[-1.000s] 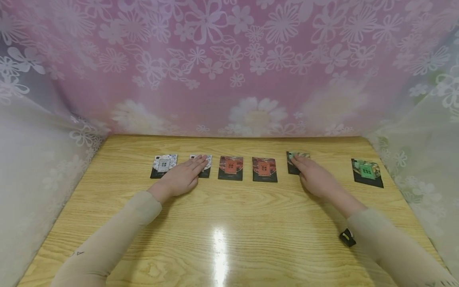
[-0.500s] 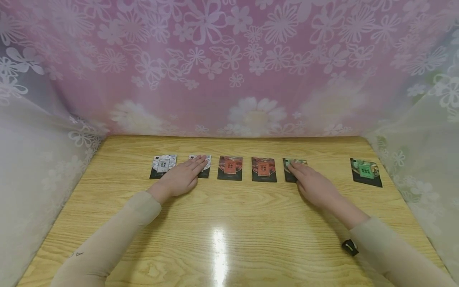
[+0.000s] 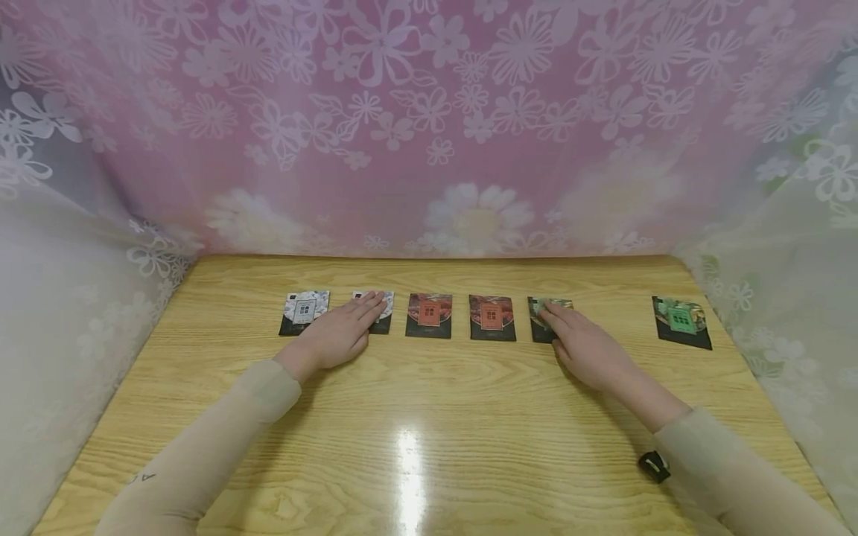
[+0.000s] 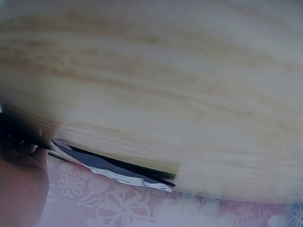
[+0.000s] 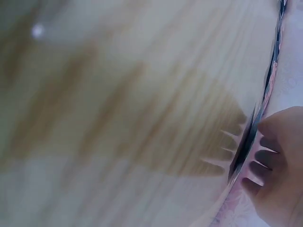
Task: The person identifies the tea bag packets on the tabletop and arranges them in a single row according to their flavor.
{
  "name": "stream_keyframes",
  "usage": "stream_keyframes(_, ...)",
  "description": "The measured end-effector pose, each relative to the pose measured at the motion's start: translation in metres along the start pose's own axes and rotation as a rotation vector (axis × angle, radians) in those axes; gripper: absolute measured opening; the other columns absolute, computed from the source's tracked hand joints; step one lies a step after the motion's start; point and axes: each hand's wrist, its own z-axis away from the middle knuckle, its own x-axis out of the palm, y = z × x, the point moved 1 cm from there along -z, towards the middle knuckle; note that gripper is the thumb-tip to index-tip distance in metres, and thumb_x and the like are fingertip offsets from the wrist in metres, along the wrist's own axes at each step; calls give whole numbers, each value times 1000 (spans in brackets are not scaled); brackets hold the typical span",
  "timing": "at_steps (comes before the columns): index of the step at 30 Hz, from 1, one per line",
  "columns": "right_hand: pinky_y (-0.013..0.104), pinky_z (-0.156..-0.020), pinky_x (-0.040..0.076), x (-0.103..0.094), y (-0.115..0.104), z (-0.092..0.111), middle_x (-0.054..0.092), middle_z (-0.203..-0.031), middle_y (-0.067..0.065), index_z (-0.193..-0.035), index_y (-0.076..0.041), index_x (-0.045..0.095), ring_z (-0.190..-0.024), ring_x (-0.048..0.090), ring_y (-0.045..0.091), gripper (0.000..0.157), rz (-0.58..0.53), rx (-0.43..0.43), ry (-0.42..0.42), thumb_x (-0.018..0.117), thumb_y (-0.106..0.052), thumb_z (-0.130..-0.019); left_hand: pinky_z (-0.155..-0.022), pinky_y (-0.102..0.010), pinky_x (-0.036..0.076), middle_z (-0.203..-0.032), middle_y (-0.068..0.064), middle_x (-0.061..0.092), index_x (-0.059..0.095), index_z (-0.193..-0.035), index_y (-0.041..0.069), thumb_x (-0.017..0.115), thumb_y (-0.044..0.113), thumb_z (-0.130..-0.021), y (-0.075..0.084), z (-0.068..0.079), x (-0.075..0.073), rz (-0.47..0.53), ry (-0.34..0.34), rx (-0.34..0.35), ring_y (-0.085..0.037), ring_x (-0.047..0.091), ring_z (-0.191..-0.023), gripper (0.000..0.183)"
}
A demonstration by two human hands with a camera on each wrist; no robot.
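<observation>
A row of flat printed sachets lies on the wooden table. My left hand (image 3: 338, 333) rests its straight fingers on a white-and-black sachet (image 3: 383, 326), covering much of it. Another white-and-black sachet (image 3: 304, 307) lies just left of that hand. Two red-and-black ones, a left red sachet (image 3: 429, 316) and a right red sachet (image 3: 492, 318), sit between the hands. My right hand (image 3: 593, 348) lays its extended fingers on a green-and-black sachet (image 3: 540, 327), partly hiding it. In the right wrist view, that sachet (image 5: 243, 150) shows edge-on by the fingertips.
Farther right lies a second green-and-black sachet (image 3: 682, 320), slightly turned and apart from the row. A small black object (image 3: 653, 466) shows beside the right sleeve. The wooden table (image 3: 415, 417) ends at a pink floral curtain (image 3: 429, 149), with pale curtains on both sides.
The right hand has slid its green sachet slightly left and toward me, straightening it in line with the red ones; it then stays still. The left hand has not moved.
</observation>
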Motion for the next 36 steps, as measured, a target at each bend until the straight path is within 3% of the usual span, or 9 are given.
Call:
stream_keyframes(7,68,-123,37,-7,17,9,40,-164,32,-158,7,43,-149,42,51,61,-13,13,113,64,-5,-101,-137,-47,24,-178,-13,18,22,-170,6,34,23,-112,0,0,0,8,7,8,-31,20,-166,62)
stream_keyframes(18,71,-117,39,-20,76,48,44,-157,38,-154,12,44,-141,44,58,63,52,69,203,67,-6,-99,-137,-46,24,-178,-13,19,22,-170,6,34,23,-112,-1,0,1,0,8,3,-30,20,-166,62)
stream_keyframes(28,78,-114,33,-22,127,75,35,-161,41,-159,13,34,-140,37,65,62,-24,202,157,58,-7,-106,-137,-46,23,-178,-12,18,22,-170,6,33,23,-112,-1,-1,3,4,9,3,-30,20,-166,61)
stream_keyframes(36,80,-117,26,-15,148,86,26,-162,45,-161,15,24,-145,27,67,63,-78,260,85,51,-7,-109,-137,-47,23,-178,-13,18,23,-170,5,34,22,-112,0,1,0,17,8,1,-31,20,-166,61)
